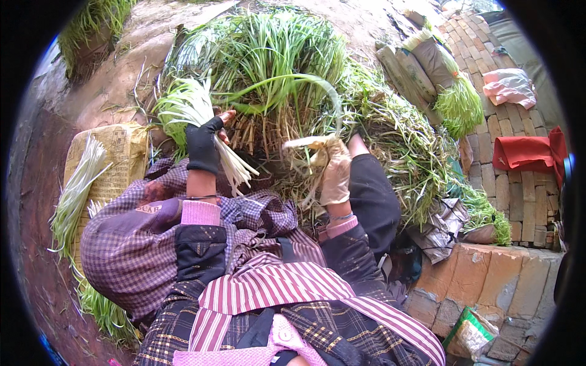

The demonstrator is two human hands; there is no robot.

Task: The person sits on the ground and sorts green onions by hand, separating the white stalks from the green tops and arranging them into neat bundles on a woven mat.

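My left hand point(204, 142), in a black fingerless glove, grips a bunch of peeled pale stalks point(236, 164) with light green leaves, like garlic greens. The leaves stick up past the thumb and the white ends point down to the right. Inside a thin whitish glove, my right hand point(333, 160) is closed on some pale, dry-looking husks and a leaf point(316, 81) that arcs up, blurred. Before both hands stands a dense heap of unpeeled green plants point(274, 55) with brown stem ends. Loose peelings point(297, 187) lie under my right hand.
To the left, a yellow printed sack point(121, 153) bears a bundle of white stalks point(82, 183). A mound of discarded leaves point(403, 146) spreads at right. Beyond it are wrapped bundles point(430, 64), a red cloth point(526, 151) and brick paving point(494, 183). A green-and-white bag point(471, 334) lies lower right.
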